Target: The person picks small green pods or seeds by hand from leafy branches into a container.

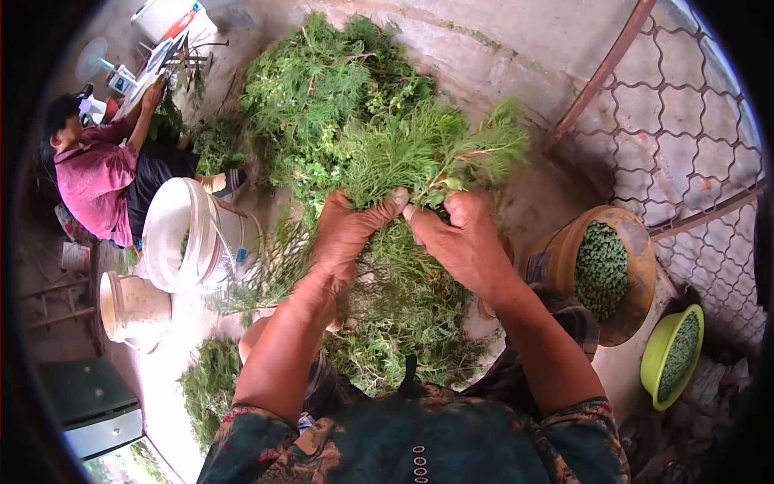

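Both of my hands meet at the middle of the view, over a heap of cut greenery. My left hand [352, 230] is closed on a feathery green branch [395, 157], its thumb pressed against the stem. Close beside it, my right hand [459, 234] pinches the leafy base of a sprig [484, 149] that fans out to the upper right. The fingertips of the two hands nearly touch. Loose greenery [387, 339] lies below, between my legs. A large pile of branches [322, 89] rises just beyond my hands.
At the left, a person in a pink shirt [93, 181] sits handling branches. A white bucket [165, 234] and a smaller tub [121, 306] stand nearby. On the right are an orange bucket [639, 266] and a lime-green basin [651, 363] of green pieces, beside wire fencing [685, 129].
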Demonstrator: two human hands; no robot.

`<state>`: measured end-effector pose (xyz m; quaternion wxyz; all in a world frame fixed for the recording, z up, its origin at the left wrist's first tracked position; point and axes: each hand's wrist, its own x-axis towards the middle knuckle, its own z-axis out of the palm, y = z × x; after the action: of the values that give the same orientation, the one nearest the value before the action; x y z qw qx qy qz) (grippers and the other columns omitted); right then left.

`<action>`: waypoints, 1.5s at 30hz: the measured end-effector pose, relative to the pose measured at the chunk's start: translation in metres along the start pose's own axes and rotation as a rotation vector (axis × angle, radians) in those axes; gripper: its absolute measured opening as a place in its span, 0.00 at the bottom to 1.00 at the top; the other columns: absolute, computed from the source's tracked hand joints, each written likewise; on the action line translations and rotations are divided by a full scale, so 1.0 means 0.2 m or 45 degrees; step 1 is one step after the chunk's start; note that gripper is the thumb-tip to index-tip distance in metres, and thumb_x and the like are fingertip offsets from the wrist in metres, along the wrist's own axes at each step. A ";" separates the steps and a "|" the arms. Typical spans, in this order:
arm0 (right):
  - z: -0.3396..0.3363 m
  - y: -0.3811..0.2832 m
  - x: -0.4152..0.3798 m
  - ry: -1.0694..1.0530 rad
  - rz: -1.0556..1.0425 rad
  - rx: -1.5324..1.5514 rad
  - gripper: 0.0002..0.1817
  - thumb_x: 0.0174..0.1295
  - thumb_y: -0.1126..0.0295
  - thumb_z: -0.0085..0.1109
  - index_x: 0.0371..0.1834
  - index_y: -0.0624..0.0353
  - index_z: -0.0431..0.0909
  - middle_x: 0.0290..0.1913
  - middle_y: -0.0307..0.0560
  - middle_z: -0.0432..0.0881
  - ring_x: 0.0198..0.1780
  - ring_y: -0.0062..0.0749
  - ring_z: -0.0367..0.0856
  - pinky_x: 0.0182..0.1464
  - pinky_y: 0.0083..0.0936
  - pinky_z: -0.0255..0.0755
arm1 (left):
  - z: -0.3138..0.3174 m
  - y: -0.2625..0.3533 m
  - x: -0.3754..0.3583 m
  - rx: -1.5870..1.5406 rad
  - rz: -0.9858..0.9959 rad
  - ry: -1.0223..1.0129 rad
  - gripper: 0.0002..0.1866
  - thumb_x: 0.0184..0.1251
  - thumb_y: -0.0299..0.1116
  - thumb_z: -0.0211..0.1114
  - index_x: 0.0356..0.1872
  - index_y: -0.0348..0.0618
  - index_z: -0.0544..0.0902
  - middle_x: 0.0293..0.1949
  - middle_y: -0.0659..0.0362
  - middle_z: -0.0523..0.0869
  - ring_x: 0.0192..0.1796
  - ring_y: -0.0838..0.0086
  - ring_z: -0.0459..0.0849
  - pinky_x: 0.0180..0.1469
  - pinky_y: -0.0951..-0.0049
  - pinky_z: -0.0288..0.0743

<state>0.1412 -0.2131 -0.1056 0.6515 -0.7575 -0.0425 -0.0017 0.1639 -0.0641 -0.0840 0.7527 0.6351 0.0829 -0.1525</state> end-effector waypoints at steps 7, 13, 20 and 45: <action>-0.13 -0.12 -0.03 0.011 0.349 1.089 0.05 0.59 0.70 0.52 0.37 0.55 0.69 0.22 0.38 0.72 0.14 0.12 0.59 0.14 0.13 0.53 | -0.11 0.01 0.05 -0.226 0.032 0.066 0.14 0.53 0.28 0.70 0.42 0.42 0.81 0.38 0.59 0.85 0.44 0.72 0.80 0.54 0.70 0.66; -0.19 -0.13 -0.03 -0.148 0.461 1.470 0.09 0.63 0.60 0.51 0.33 0.53 0.70 0.25 0.39 0.71 0.13 0.14 0.58 0.14 0.12 0.54 | -0.10 0.04 0.03 -0.226 -0.048 0.193 0.21 0.54 0.29 0.70 0.49 0.42 0.76 0.42 0.62 0.82 0.44 0.73 0.78 0.44 0.73 0.73; -0.20 -0.15 -0.01 -0.143 0.498 1.306 0.11 0.63 0.59 0.56 0.32 0.54 0.70 0.28 0.40 0.71 0.15 0.11 0.58 0.14 0.09 0.52 | -0.11 0.00 0.00 0.030 0.246 -0.002 0.13 0.54 0.27 0.70 0.41 0.42 0.82 0.38 0.62 0.85 0.40 0.79 0.80 0.46 0.75 0.72; -0.49 -0.14 0.03 0.064 0.229 1.489 0.11 0.64 0.60 0.52 0.31 0.56 0.71 0.28 0.39 0.73 0.14 0.15 0.62 0.13 0.14 0.54 | -0.07 0.12 -0.08 -0.158 0.035 0.023 0.16 0.56 0.30 0.68 0.47 0.44 0.80 0.42 0.62 0.84 0.42 0.76 0.80 0.47 0.75 0.73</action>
<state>0.1504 -0.3050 -0.0629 0.9592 -0.2729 0.0435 0.0592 0.1569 -0.0447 -0.0598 0.7919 0.5895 0.0903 -0.1311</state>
